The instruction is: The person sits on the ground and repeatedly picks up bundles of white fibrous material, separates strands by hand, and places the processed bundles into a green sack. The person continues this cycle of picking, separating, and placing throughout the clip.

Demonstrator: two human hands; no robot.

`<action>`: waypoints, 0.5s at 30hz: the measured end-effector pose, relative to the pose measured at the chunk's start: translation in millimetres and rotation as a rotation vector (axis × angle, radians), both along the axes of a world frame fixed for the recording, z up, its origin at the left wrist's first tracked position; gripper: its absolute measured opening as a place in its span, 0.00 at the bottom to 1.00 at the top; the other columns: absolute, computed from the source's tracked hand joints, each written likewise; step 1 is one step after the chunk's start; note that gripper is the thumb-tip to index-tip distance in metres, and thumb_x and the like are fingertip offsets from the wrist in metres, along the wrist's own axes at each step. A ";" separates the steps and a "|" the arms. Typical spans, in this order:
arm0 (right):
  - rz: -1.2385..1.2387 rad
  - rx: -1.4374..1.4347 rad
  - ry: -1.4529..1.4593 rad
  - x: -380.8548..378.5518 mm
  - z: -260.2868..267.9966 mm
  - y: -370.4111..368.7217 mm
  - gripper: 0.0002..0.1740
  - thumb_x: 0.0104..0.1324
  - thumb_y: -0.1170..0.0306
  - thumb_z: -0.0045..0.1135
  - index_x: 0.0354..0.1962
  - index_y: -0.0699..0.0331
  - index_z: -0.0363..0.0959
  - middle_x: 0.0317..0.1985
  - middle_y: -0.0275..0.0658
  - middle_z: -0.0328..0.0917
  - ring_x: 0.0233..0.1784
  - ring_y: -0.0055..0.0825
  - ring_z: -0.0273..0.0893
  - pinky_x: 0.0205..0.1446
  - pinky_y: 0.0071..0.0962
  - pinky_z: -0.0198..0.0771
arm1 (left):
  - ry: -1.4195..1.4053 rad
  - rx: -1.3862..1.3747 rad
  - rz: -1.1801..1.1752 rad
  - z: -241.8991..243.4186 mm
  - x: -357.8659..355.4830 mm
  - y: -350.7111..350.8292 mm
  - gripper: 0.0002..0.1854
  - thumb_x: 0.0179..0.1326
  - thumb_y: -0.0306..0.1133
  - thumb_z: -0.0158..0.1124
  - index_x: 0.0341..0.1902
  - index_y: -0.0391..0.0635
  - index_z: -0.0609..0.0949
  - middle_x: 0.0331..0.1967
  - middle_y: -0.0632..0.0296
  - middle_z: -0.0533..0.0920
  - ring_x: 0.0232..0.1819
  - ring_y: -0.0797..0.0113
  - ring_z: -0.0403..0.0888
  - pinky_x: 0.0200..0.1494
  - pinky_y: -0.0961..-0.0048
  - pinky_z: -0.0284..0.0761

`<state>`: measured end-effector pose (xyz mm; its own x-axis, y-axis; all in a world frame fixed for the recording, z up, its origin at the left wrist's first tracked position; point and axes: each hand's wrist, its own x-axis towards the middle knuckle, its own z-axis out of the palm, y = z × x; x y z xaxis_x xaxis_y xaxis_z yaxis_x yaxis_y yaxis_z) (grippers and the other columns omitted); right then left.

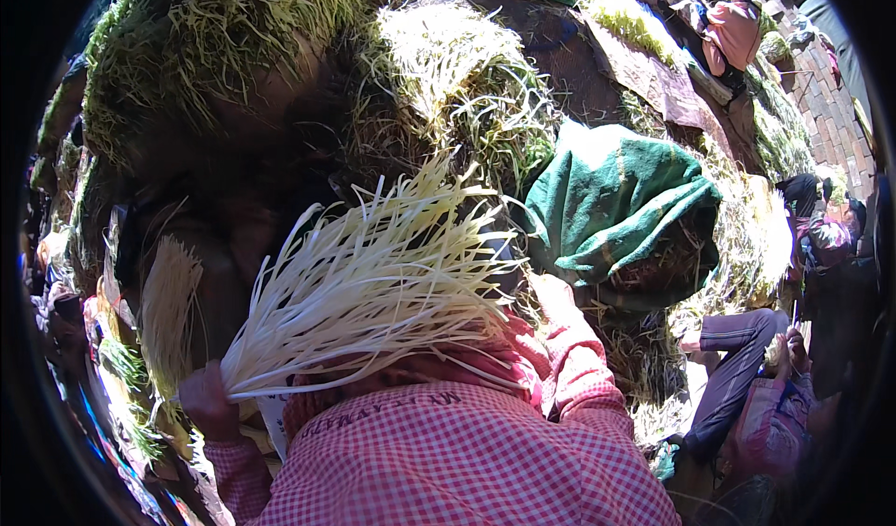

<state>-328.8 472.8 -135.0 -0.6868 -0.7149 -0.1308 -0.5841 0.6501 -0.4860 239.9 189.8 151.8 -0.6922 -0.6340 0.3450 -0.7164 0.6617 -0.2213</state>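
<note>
My left hand (206, 400) is closed round the white stem ends of a large bundle of pale yellow, blanched leafy stalks (378, 281). The stalks fan out up and to the right, across my chest. My right hand (553, 298), brightly lit, is near the leaf tips and the lower edge of a green cloth (623, 197); its fingers are hard to make out. A second pale bundle (168, 309) stands upright beyond my left hand. My sleeves are of pink checked cloth.
A tall heap of green-yellow leaves (231, 29) rises at the upper left, with a paler heap (455, 71) beside it. The green cloth partly covers a dark mound. A seated person (763, 407) works close at the right; other people sit farther off, near a brick pavement (833, 113).
</note>
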 end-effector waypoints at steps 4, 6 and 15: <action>-0.318 0.275 -0.070 -13.0 -46.3 141.0 0.26 0.66 0.47 0.59 0.44 0.63 0.82 0.46 0.56 0.83 0.50 0.53 0.82 0.53 0.44 0.78 | 0.140 0.092 0.099 17.7 -7.7 -19.4 0.31 0.61 0.58 0.67 0.52 0.41 0.82 0.35 0.47 0.82 0.37 0.42 0.81 0.40 0.52 0.76; -0.376 0.613 -0.079 -10.1 -40.1 187.4 0.32 0.61 0.42 0.63 0.45 0.64 0.82 0.47 0.56 0.83 0.52 0.53 0.82 0.54 0.43 0.78 | 0.299 0.251 0.237 29.9 2.8 -30.8 0.24 0.62 0.44 0.71 0.56 0.41 0.82 0.42 0.47 0.85 0.43 0.50 0.85 0.46 0.58 0.78; -0.218 0.711 -0.090 40.6 124.8 116.0 0.44 0.54 0.43 0.72 0.61 0.63 0.73 0.53 0.52 0.81 0.57 0.51 0.79 0.61 0.45 0.74 | 0.982 1.321 0.390 109.1 -108.5 -75.4 0.11 0.56 0.33 0.73 0.39 0.45 0.82 0.21 0.67 0.79 0.15 0.77 0.74 0.20 0.78 0.74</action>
